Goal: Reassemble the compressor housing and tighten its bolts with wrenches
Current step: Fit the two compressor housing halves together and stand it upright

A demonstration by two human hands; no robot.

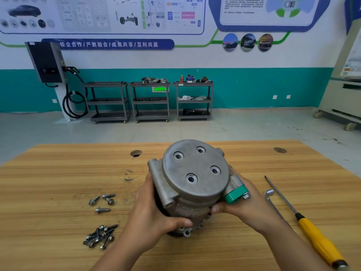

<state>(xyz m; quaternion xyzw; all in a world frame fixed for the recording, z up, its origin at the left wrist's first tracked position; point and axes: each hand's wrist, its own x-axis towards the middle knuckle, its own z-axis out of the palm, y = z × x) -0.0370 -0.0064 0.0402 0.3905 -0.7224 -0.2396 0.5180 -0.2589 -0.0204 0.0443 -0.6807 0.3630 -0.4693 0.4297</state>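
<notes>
**Both hands clasp the compressor, its bolt holes empty**

The person holds the compressor housing (195, 178) between both palms, just above the wooden table (58, 173). The left hand (154, 212) wraps the side of the body with its fingers curled behind and its thumb laid across the lower front. The right hand (244, 204) grips the opposite side, its thumb pressed under the printed label. The green cap (234, 193) on the port sits just above that thumb.

The housing is tilted so the round end cover (195, 169) faces up and toward the head camera. This is probably to check how the cover sits and to bring its four recessed holes into line. All four holes are empty, so no bolt has been fitted on this face yet. The two-handed clasp likely keeps the cover pressed to the body while nothing fastens it.

The hardware is laid out by hand. Four short bolts (102, 201) lie loose just left of the left hand. A pile of longer bolts (100, 236) lies nearer the person, beside the left wrist. The bent socket wrench (270, 194) lies just right of the right hand, and the yellow-handled screwdriver (320, 239) lies beyond it. This puts the fasteners by one hand and the tools by the other.

The likely next move is to set the housing down and start the bolts.
</notes>
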